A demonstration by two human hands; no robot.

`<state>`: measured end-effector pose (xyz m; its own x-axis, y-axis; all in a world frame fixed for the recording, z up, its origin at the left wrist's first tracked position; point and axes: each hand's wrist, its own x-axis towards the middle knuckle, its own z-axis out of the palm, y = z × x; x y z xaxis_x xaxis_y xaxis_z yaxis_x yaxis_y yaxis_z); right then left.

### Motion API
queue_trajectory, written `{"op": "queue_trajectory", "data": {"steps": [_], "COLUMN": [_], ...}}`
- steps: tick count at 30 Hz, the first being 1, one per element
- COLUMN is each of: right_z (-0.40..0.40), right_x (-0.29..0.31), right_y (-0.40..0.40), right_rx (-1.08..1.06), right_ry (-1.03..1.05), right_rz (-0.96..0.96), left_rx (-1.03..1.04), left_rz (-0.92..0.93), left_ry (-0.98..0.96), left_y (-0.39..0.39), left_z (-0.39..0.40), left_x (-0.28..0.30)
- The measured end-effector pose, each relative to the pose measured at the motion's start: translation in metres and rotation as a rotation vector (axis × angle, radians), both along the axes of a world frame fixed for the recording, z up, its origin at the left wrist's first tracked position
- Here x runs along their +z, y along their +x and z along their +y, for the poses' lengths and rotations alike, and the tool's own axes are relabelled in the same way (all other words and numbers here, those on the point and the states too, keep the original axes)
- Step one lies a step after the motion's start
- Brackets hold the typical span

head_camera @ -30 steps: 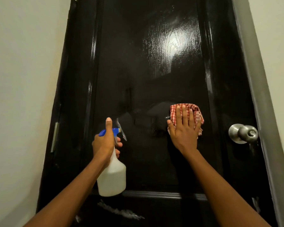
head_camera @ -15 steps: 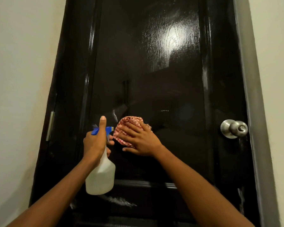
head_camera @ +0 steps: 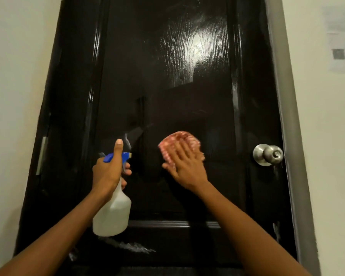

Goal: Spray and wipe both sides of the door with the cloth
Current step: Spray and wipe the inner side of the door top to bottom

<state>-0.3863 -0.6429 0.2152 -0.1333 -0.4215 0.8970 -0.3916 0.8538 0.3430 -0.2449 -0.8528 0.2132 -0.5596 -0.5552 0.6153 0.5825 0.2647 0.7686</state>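
Wiping the door's middle panel

Head view: our right hand (head_camera: 184, 168) presses the red checked cloth (head_camera: 179, 144) with flat, spread fingers on the black door (head_camera: 167, 86); our left hand (head_camera: 108, 170) grips the spray bottle (head_camera: 113, 214). We should overlap strokes toward the doorknob (head_camera: 267, 154).

Home interior: glossy black door (head_camera: 167, 86), round knob (head_camera: 268, 154), plain walls (head_camera: 14, 76)

Right hand (head_camera: 184, 168) presses cloth (head_camera: 179, 145) on door (head_camera: 167, 76) (glossy black).

2 bare forearms, no sleeves, left hand (head_camera: 108, 172) and right hand (head_camera: 184, 168) ungloved.
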Motion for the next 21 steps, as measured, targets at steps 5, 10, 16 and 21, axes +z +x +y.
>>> {"op": "queue_trajectory", "data": {"steps": [5,10,16,21], "right_z": [0.038,0.043,-0.057,-0.139], "right_x": [0.042,0.095,0.072,0.0], "right_y": [-0.013,-0.002,0.003,0.013], "right_rx": [-0.059,-0.101,-0.036,0.074], "right_ry": [0.4,-0.524,-0.326,0.308], "right_rz": [0.071,-0.124,-0.132,-0.121], "left_rx": [-0.017,0.0,0.077,0.129], "left_rz": [-0.004,0.006,0.03,0.03], "left_ry": [-0.005,0.023,0.053,0.1], "left_y": [-0.001,0.0,0.013,0.039], "left_z": [0.006,-0.008,-0.037,-0.073], "left_x": [-0.001,0.0,0.0,-0.007]}}
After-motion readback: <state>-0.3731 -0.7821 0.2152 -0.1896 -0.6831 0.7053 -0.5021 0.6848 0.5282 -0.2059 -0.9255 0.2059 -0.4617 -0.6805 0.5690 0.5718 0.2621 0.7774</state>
